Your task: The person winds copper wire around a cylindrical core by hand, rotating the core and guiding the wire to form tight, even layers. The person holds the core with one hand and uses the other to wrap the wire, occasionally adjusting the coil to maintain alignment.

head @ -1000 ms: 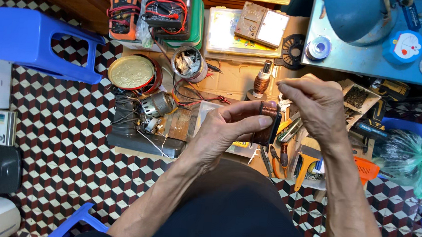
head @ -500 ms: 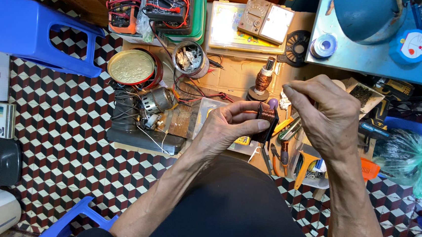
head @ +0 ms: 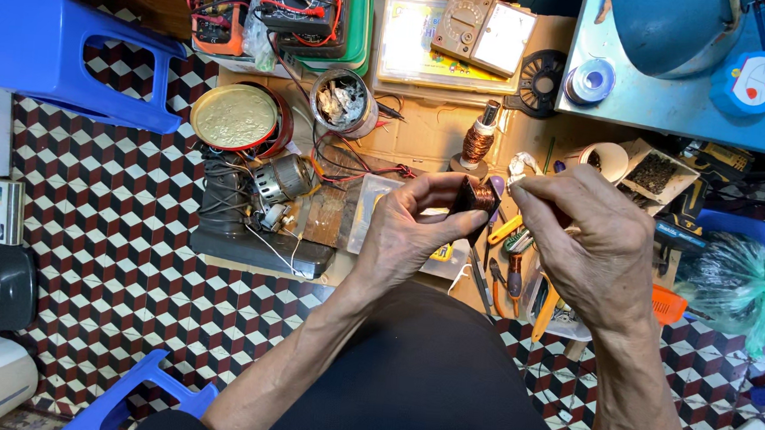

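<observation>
A blue stool (head: 62, 53) stands at the left floor edge. A round tin (head: 235, 117) holds yellowish paste; a small can (head: 344, 101) holds scraps. Left hand (head: 417, 231) grips a copper coil (head: 477, 197) above the worktop; right hand (head: 591, 243) fingers pinch beside it.

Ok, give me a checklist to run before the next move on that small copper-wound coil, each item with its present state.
1. Left hand grips the copper-wound coil: ok.
2. Right hand pinches at the coil's right edge: ok.
3. What the right fingertips hold: cannot tell, too small.
4. Coil held clear of the clutter below: ok.
5. Pliers lie close under the hands: ok.
6. Larger coil on its stand upright, apart from the hands: ok.
</observation>
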